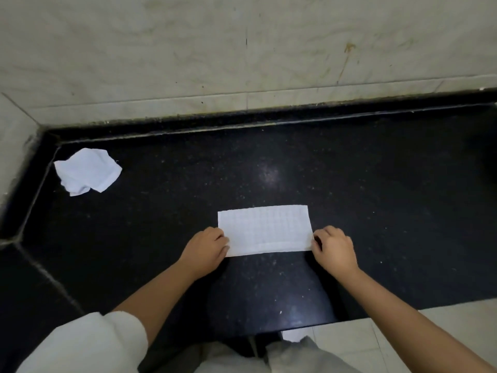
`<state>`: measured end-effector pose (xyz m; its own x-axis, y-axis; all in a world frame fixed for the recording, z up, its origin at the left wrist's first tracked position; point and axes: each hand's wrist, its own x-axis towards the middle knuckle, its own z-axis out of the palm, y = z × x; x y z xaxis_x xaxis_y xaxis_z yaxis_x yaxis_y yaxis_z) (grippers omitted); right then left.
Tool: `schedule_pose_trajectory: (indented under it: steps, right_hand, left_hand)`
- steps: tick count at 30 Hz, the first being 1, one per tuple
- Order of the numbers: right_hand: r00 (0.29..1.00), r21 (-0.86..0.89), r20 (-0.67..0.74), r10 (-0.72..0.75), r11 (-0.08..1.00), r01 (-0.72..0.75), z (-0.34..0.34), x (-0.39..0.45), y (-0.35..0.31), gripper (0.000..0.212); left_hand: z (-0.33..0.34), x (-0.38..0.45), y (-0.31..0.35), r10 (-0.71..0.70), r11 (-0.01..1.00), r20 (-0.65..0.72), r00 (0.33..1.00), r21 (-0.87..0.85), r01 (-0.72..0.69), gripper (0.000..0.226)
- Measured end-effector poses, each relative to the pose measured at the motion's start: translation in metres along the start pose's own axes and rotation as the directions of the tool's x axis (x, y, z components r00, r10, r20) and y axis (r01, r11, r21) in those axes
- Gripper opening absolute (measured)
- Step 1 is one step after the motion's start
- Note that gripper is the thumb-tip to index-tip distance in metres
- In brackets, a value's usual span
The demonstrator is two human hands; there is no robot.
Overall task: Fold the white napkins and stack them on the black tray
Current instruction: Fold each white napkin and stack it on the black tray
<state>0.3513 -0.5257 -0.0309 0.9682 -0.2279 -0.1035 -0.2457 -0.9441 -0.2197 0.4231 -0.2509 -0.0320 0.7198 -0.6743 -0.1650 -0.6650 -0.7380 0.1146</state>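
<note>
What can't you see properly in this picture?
- Head view: the fingertips of the left hand and right hand curl out of sight at the ends of the flat napkin, so their grip is unclear.
- Head view: the layers of the crumpled napkin are too small to count.
- Head view: no separate black tray shows, only the dark counter.

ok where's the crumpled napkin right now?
Head view: the crumpled napkin lies at the far left of the black counter, near the corner by the wall, well apart from the flat napkin both hands hold.
</note>
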Motion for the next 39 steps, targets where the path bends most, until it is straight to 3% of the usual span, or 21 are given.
schedule_pose_trajectory:
  steps: [2, 4, 9, 14, 16, 19, 22, 28, 31, 34, 39]
  right_hand:
    - [0.975, -0.033, 0.071, 0.21, 0.978, -0.208, 0.0, 0.004, -0.007, 0.034]
    - [0.941, -0.061, 0.113, 0.319, 0.948, -0.314, 0.001, 0.008, -0.016, 0.039]
    - [0.905, -0.147, 0.169, 0.391, 0.918, -0.37, 0.013, 0.014, -0.029, 0.034]
    - [0.922, -0.182, 0.15, 0.357, 0.927, -0.329, 0.011, 0.015, -0.035, 0.025]
    - [0.938, -0.054, 0.116, 0.326, 0.945, -0.321, 0.009, 0.017, -0.034, 0.018]
    - [0.944, 0.317, 0.084, 0.318, 0.89, -0.328, -0.003, 0.022, -0.038, 0.039]
    - [0.98, 0.46, -0.007, 0.199, 0.871, -0.174, -0.016, 0.028, -0.066, 0.032]
    - [0.994, 0.422, -0.006, -0.108, 0.901, 0.1, -0.004, 0.031, -0.143, 0.024]
    - [0.985, 0.334, 0.047, -0.164, 0.932, 0.139, 0.018, 0.022, -0.168, 0.028]
    - [0.963, 0.117, 0.043, -0.267, 0.958, 0.261, 0.037, 0.018, -0.174, 0.054]
    - [0.923, 0.039, 0.104, -0.371, 0.929, 0.369, 0.048, 0.018, -0.167, 0.038]
  left_hand:
    - [-0.007, 0.01, 0.01, -0.13, 0.988, -0.086, 0.988, -0.094, 0.122, 0.038]
    - [-0.011, 0.02, 0.02, -0.262, 0.959, 0.055, 0.963, -0.1, 0.267, 0.047]
    - [0.007, 0.034, 0.026, -0.379, 0.92, 0.21, 0.901, -0.018, 0.391, 0.061]
    - [0.015, 0.035, 0.023, -0.37, 0.92, 0.239, 0.898, -0.039, 0.39, 0.063]
    - [0.015, 0.036, 0.021, -0.37, 0.918, 0.248, 0.895, -0.049, 0.393, 0.062]
    - [0.016, 0.035, 0.02, -0.37, 0.915, 0.235, 0.899, -0.076, 0.396, 0.062]
    - [0.009, 0.032, 0.014, -0.38, 0.899, 0.2, 0.903, -0.151, 0.411, 0.061]
    - [-0.007, -0.007, -0.021, -0.514, 0.829, 0.129, 0.848, -0.177, 0.53, 0.06]
    - [-0.004, -0.03, -0.033, -0.57, 0.787, 0.133, 0.811, -0.193, 0.586, 0.06]
    - [-0.002, -0.045, -0.037, -0.582, 0.774, 0.134, 0.802, -0.211, 0.597, 0.06]
    - [0.004, -0.052, -0.038, -0.558, 0.782, 0.147, 0.817, -0.238, 0.576, 0.058]
